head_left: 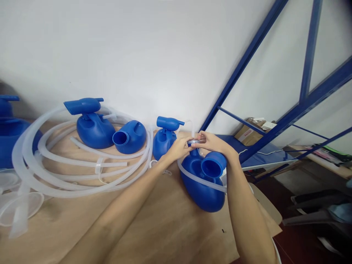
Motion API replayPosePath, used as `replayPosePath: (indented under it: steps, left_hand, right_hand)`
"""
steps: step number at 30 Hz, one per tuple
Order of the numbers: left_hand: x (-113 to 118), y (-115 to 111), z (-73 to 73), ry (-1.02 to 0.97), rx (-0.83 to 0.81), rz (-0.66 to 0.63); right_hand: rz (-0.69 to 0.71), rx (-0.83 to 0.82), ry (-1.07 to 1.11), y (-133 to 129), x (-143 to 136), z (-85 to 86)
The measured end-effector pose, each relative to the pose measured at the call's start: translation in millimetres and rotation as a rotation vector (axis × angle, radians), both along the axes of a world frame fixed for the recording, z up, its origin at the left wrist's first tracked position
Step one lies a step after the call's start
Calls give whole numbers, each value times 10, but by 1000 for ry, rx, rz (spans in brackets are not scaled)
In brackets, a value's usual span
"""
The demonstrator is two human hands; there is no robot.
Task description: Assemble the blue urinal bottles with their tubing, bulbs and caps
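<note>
A blue plastic urinal bottle lies on the brown paper at the right end of the table, its wide round mouth facing me. Over its handle, my left hand and my right hand meet from either side. Between their fingertips they pinch a flat translucent plastic piece, whose exact kind I cannot make out. A clear tube bends across the bottle's front, and a thinner loop rises behind the fingers. Just left of my left hand stands another blue bottle with a spouted blue top.
To the left lies a coil of translucent hose around two blue bottles, one with a spout top. Clear lids lie at the far left. A blue metal rack rises on the right, with a cardboard box on its shelf.
</note>
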State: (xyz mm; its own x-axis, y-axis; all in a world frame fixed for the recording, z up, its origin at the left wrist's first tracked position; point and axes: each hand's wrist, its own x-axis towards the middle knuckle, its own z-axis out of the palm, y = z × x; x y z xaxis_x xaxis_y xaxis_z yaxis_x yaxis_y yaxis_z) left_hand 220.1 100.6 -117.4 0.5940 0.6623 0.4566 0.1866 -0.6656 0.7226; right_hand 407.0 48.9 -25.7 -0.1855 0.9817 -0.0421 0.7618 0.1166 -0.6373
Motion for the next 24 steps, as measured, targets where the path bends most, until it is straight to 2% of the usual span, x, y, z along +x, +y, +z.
replayPosePath:
  steps: [2,5,10,12,17,24]
  left_hand:
    - [-8,1,-5,8,3,1]
    - [-22,-14,17,26,21,-3]
    - [-29,-73,57,67,46,25]
    - [-25,-95,63,78,55,36]
    - [-14,-132,75,103,77,66]
    - [-45,-210,134,198,121,141]
  right_hand:
    - [-31,27,10,-17,-9,-26]
    - [57,-24,77,-44,-29,-2]
    - [39,-82,-43,-99,-50,104]
    - [57,-115,-8,-125,-41,108]
    - [95,-136,152,-156,24,21]
    - [70,-73,156,-97,117,-102]
